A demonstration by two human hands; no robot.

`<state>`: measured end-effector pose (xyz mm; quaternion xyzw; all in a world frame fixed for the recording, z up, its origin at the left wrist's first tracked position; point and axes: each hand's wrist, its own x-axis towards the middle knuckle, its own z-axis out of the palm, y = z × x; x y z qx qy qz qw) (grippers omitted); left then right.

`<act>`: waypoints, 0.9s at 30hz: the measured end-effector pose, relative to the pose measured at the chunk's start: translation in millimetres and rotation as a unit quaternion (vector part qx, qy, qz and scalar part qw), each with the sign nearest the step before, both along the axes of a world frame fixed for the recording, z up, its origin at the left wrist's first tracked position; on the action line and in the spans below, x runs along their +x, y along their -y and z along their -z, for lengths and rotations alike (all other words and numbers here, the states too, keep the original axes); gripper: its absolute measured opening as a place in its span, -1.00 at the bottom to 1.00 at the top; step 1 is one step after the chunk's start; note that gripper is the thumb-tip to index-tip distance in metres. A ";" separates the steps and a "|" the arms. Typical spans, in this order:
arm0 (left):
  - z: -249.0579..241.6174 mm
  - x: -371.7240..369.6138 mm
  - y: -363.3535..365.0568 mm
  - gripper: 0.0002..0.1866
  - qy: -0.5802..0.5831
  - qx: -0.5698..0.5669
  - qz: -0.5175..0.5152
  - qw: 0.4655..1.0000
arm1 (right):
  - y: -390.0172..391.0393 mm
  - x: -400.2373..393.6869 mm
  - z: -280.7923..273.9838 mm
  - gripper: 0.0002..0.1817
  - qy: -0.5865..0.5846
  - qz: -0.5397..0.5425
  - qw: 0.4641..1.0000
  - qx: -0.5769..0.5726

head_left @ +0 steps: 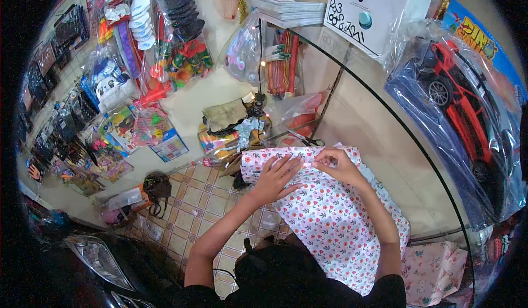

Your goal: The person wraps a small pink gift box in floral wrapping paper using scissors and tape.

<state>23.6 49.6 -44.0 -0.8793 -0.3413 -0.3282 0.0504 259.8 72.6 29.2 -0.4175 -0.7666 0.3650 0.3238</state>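
White wrapping paper [335, 220] printed with small red, orange and grey flowers lies in front of me, its lower part hanging down towards my lap. At its far end the paper is folded round a long, box-like shape [254, 158]; what is inside is hidden. My left hand [279, 179] rests flat on this wrapped part, fingers spread. My right hand [336, 166] is closed in a pinch at the paper's top surface, just right of the left fingertips. Something small and whitish shows by the pinch, too small to name. Scissors [307, 138] lie just beyond the wrapped part.
A curved glass counter edge [404, 122] runs along the right, with a boxed red toy car [459, 113] and a white clock [379, 11] on it. Bagged goods [181, 60] hang at left. A motorbike headlight [99, 258] stands lower left on tiled floor [203, 214].
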 end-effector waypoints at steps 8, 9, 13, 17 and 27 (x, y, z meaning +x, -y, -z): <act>-2.4 2.1 0.7 -0.27 -0.005 0.010 -0.007 1.000 | 2.8 -7.9 7.4 -0.84 0.022 0.044 0.996 0.081; -3.1 2.3 1.1 -0.27 -0.003 0.007 -0.007 1.000 | 5.0 -9.8 5.8 -0.84 0.024 0.056 0.994 0.089; -3.1 3.2 1.2 -0.26 -0.001 0.002 -0.006 1.000 | 6.1 -11.6 10.2 -0.85 0.034 0.076 0.988 0.132; -2.5 3.6 -0.4 -0.25 0.001 0.013 -0.006 1.000 | 5.3 -11.2 16.7 -0.81 0.051 0.093 0.988 0.108; 0.5 6.0 -0.6 -0.26 -0.007 0.023 -0.021 0.999 | 4.6 -10.3 22.9 -0.80 0.049 0.114 0.986 0.108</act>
